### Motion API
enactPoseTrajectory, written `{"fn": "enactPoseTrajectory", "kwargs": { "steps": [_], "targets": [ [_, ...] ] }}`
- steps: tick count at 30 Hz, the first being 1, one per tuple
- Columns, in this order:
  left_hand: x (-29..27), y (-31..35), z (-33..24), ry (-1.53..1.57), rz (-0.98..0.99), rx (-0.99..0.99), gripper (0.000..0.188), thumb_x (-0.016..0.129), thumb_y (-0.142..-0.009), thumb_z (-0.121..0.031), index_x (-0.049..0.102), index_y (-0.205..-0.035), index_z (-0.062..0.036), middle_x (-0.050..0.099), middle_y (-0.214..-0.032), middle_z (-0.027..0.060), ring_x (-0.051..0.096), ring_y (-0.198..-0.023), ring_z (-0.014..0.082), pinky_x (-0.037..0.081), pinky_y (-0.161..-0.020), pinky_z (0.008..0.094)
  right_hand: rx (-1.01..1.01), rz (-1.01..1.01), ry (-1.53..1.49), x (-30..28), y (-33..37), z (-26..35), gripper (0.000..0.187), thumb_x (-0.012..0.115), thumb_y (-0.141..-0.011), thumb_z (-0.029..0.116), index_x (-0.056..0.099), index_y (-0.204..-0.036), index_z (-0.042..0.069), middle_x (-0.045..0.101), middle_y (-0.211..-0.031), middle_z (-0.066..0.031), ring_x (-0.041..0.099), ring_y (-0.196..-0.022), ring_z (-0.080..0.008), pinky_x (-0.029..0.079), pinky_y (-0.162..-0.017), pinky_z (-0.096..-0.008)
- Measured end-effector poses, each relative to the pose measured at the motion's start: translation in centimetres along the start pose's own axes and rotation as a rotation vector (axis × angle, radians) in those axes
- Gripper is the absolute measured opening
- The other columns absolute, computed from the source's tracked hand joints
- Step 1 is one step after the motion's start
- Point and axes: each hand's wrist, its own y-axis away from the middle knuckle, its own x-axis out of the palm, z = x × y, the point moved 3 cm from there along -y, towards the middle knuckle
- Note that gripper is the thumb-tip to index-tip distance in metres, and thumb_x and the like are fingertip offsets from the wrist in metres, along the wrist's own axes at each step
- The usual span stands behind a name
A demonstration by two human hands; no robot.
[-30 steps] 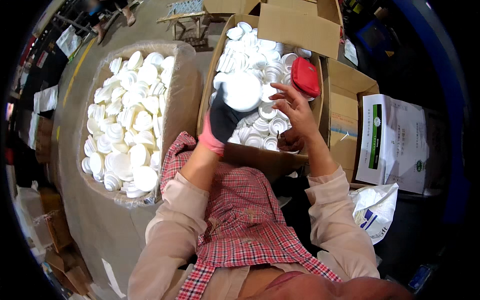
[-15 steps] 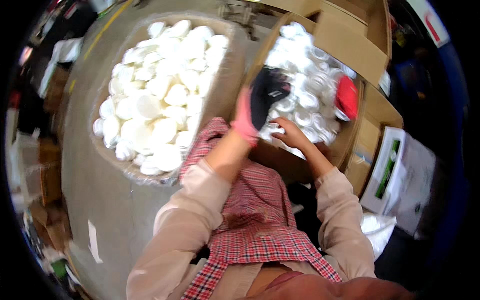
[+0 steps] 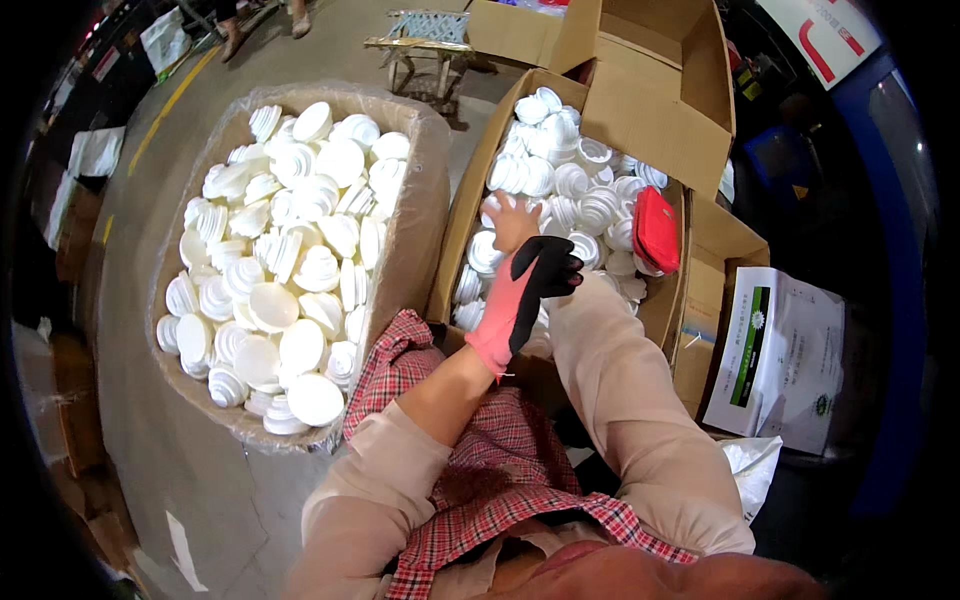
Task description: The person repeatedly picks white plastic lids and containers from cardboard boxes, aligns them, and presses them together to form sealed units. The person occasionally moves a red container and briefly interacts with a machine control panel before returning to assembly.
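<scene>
My right hand [image 3: 512, 224] is bare and reaches over the cardboard box on the right. Its fingers are spread on the white round stepped plastic pieces [image 3: 598, 210] that fill the box. In a pink and black glove, my left hand [image 3: 528, 292] crosses over my right wrist. The gloved fingers are curled, and what they hold, if anything, is hidden. A red zipped pouch [image 3: 656, 232] lies on the pieces at the box's right side. To the left stands a large plastic-lined carton [image 3: 425, 170], heaped with similar white pieces [image 3: 272, 306].
Raised cardboard flaps [image 3: 640, 115] stand behind the right box. A white printed carton [image 3: 775, 350] is at the right, with a white bag [image 3: 752, 470] below it. A small stool [image 3: 420, 45] stands at the back. Another person's feet [image 3: 232, 40] show at the far left.
My right hand has gone farther and leftward, its fingers spreading on the pieces. The gloved left hand has come lower and now crosses my right wrist. The whole view has shifted.
</scene>
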Motion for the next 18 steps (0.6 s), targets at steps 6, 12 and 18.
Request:
{"fn": "enactPoseTrajectory", "kwargs": {
  "steps": [6, 12, 18],
  "targets": [
    [-0.7, 0.8, -0.7, -0.111, 0.057, 0.151, 0.034, 0.045, -0.100, -0.024, 0.054, -0.119, 0.0024, 0.064, -0.102, 0.0116, 0.065, -0.092, 0.0194, 0.052, -0.083, 0.0313, -0.450, 0.205, -0.183, 7.5, 7.9, -6.5, 0.049, 0.068, -0.079, 0.029, 0.057, -0.125, 0.016, 0.058, -0.127, -0.0130, 0.055, -0.115, -0.0325, 0.043, -0.099, -0.0448],
    [1.3, 1.4, -1.0, -0.058, 0.048, 0.091, 0.032, 0.050, -0.100, -0.023, 0.056, -0.115, 0.0037, 0.064, -0.100, 0.0108, 0.064, -0.090, 0.0175, 0.051, -0.082, 0.0298, 0.070, 0.034, -0.189, -6.2, 2.5, -9.4, 0.056, 0.073, -0.078, 0.033, 0.053, -0.120, 0.002, 0.062, -0.110, -0.0223, 0.061, -0.101, -0.0395, 0.049, -0.085, -0.0473],
    [-0.2, 0.2, -0.4, -0.032, -0.106, -0.036, 0.028, 0.048, -0.100, -0.017, 0.055, -0.117, 0.0049, 0.064, -0.101, 0.0104, 0.063, -0.092, 0.0170, 0.050, -0.084, 0.0299, 0.537, -0.429, -0.097, -5.8, -11.3, -18.2, 0.057, 0.067, -0.081, 0.041, 0.054, -0.125, 0.008, 0.064, -0.110, -0.0236, 0.060, -0.103, -0.0409, 0.048, -0.085, -0.0471]
  ]
}}
